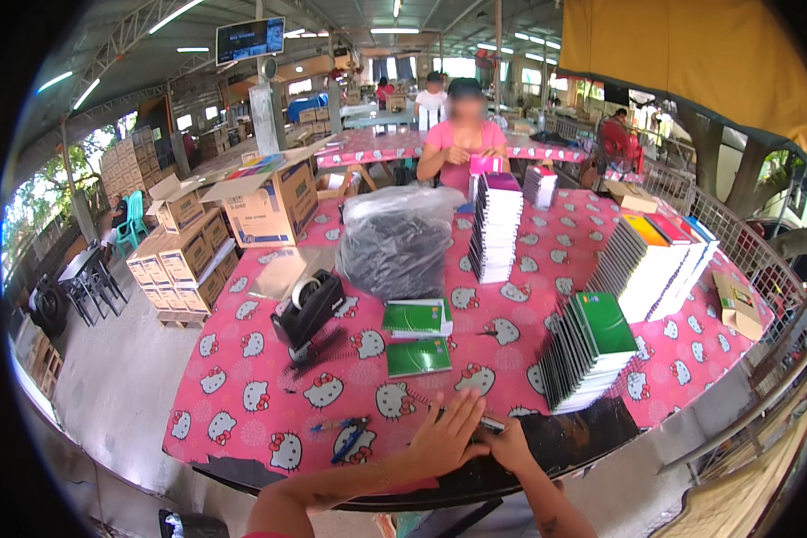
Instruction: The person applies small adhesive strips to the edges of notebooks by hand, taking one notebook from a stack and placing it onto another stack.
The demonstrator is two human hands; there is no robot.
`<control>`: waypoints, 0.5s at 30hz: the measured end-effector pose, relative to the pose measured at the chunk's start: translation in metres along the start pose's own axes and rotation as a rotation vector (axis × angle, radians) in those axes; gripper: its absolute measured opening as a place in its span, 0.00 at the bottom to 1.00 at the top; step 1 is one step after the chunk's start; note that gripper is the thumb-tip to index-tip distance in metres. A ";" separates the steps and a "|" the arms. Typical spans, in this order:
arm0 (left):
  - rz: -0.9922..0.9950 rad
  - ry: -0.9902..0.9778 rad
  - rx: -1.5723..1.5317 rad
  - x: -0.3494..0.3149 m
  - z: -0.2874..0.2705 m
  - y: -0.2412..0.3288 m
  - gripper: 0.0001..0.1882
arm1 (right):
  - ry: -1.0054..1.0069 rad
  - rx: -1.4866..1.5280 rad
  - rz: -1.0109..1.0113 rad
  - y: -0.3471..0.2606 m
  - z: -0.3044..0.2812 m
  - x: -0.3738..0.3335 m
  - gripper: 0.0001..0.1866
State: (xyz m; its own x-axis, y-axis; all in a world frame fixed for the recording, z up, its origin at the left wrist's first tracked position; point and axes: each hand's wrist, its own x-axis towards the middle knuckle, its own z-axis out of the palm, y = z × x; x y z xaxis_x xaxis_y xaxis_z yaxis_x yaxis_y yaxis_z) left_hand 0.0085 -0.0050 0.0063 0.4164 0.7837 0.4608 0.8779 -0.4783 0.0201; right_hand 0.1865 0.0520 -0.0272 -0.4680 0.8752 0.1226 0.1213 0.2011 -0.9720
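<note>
My left hand (453, 432) lies over the near edge of the pink tablecloth (269, 381), its fingers stretched out and together. Close against it, my right hand (509, 446) is closed around a small dark and silvery object (491, 424) whose kind I cannot make out. A thin wire coil (417, 395) shows just beyond my left fingertips. Farther off lie green notebooks (419, 358), one alone and others overlapping behind it. To the right stands a stack of green spiral notebooks (592, 350). Left of my hands lie slim blue pen-like tools (354, 441).
A black tape dispenser (309, 309) and a plastic bag of dark coils (394, 247) stand at left. Tall notebook stacks (498, 229) (650, 264) rise farther back. Cartons (273, 206) are piled left. Across the table a person in pink (464, 143) handles a notebook.
</note>
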 end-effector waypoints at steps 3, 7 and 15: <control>-0.004 -0.089 -0.076 -0.010 -0.005 0.010 0.45 | 0.007 0.036 -0.040 0.004 0.000 0.000 0.16; -0.082 -0.042 0.047 0.002 0.001 0.002 0.44 | -0.098 -0.066 0.041 0.014 -0.002 0.008 0.12; -0.122 -0.010 -0.006 0.007 -0.001 0.008 0.39 | -0.071 0.180 0.030 0.018 0.000 0.015 0.16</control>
State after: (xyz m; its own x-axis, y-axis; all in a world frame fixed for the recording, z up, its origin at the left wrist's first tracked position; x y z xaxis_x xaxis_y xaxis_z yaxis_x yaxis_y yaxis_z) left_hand 0.0182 -0.0044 0.0107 0.3086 0.8402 0.4460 0.9209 -0.3813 0.0811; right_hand 0.1821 0.0687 -0.0433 -0.5276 0.8453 0.0849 -0.0192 0.0881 -0.9959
